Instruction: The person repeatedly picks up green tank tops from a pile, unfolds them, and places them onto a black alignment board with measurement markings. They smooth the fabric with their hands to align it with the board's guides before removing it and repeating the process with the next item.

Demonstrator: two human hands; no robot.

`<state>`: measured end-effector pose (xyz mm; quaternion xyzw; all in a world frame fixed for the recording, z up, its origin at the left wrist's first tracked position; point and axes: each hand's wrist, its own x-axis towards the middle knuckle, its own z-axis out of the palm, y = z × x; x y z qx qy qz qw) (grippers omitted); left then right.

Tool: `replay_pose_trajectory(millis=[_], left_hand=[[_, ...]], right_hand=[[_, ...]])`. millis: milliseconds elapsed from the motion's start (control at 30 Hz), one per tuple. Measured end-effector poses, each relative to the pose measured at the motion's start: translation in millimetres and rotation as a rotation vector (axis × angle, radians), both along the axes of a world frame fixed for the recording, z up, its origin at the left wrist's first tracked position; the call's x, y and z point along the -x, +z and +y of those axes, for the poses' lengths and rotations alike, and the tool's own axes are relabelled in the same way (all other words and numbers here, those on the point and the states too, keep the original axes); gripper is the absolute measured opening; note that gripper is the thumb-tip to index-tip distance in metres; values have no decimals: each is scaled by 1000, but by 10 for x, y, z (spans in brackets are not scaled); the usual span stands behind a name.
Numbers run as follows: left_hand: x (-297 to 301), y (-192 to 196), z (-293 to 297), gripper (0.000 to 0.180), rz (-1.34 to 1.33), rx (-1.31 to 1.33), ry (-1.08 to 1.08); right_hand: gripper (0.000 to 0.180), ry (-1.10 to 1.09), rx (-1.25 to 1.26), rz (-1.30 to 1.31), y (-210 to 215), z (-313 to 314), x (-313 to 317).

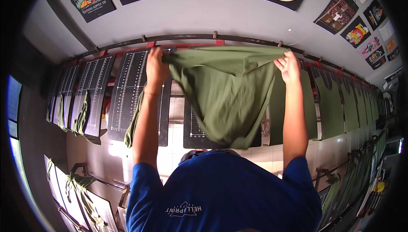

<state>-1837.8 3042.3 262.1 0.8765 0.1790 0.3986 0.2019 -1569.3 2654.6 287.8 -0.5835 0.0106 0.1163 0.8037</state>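
Stretched between my two hands is an olive-green cloth (229, 92), its upper edge pulled nearly straight and its lower part hanging in folds. My left hand (157, 71) is closed on its upper left corner, slightly blurred. At the upper right corner, my right hand (290, 67) pinches the edge between thumb and fingers. Beneath the cloth lies a black printing board (193, 138) with white ruled marks, mostly hidden. Left of it, a similar marked board (135, 92) has a strip of green cloth (135, 123) hanging along it, partly behind my left forearm.
More marked boards (94, 79) stand in the row to the left, with crumpled green cloths (82, 117) on them. Rightward, flat green pieces (329, 104) cover several boards. A dark rail (182, 39) runs along the wall behind. Another rack (91, 202) stands at lower left.
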Motion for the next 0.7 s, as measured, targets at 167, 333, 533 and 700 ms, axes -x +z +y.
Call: replay_pose_trajectory(millis=[167,333,533,700], left_hand=[[61,966,-223,23,-271,237,-92],[766,791,-827,28,-290,293,-145],[1274,-462,-1106,34,54,378,-104],[1632,-1339,-1401,22,321,390,-46]], right_hand=[[16,43,-296,-223,410,-218,-201],[15,140,-299,-331,324,-685,485],[16,-198,34,-22,-943,-942,1190],[11,-125,320,26,-2305,-1479,1631]])
